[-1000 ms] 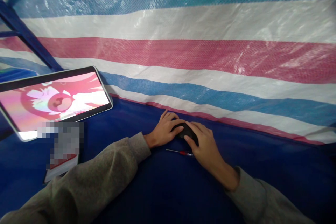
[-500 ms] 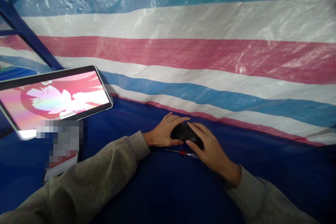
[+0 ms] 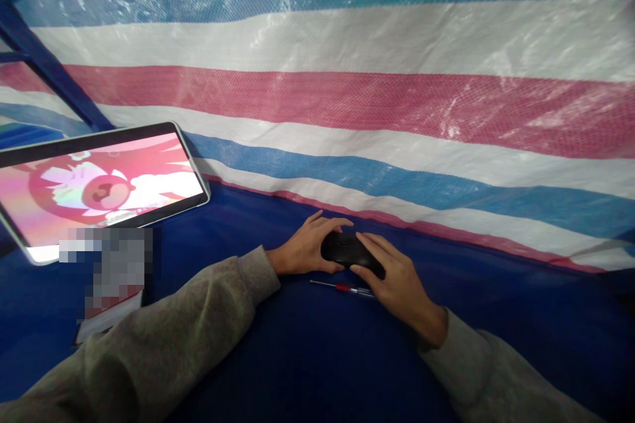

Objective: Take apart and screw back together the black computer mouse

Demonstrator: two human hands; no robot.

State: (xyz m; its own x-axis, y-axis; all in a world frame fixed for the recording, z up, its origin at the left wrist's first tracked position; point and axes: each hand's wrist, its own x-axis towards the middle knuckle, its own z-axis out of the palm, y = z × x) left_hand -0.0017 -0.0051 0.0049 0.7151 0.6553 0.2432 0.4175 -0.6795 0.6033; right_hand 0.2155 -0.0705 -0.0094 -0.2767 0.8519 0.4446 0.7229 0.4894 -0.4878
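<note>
A black computer mouse (image 3: 351, 252) lies between my two hands on the dark blue surface. Its left end sits between the thumb and curved fingers of my left hand (image 3: 307, 244). From the other side, my right hand (image 3: 397, 274) grips the right end, fingers along the far edge and thumb on the near edge. Just in front of the mouse lies a thin screwdriver (image 3: 342, 287) with a red and clear handle; my right hand covers its right end.
A tablet (image 3: 104, 185) with a lit pink picture leans at the left. Before it lies a partly pixelated, flat item (image 3: 112, 310) beside my left sleeve. Striped plastic sheeting (image 3: 317, 99) rises behind the blue surface (image 3: 307, 357), and a blue frame bar (image 3: 54, 73) slants at far left.
The picture on the tablet has changed. The view has shifted slightly; both hands stay at the mouse with hardly any movement.
</note>
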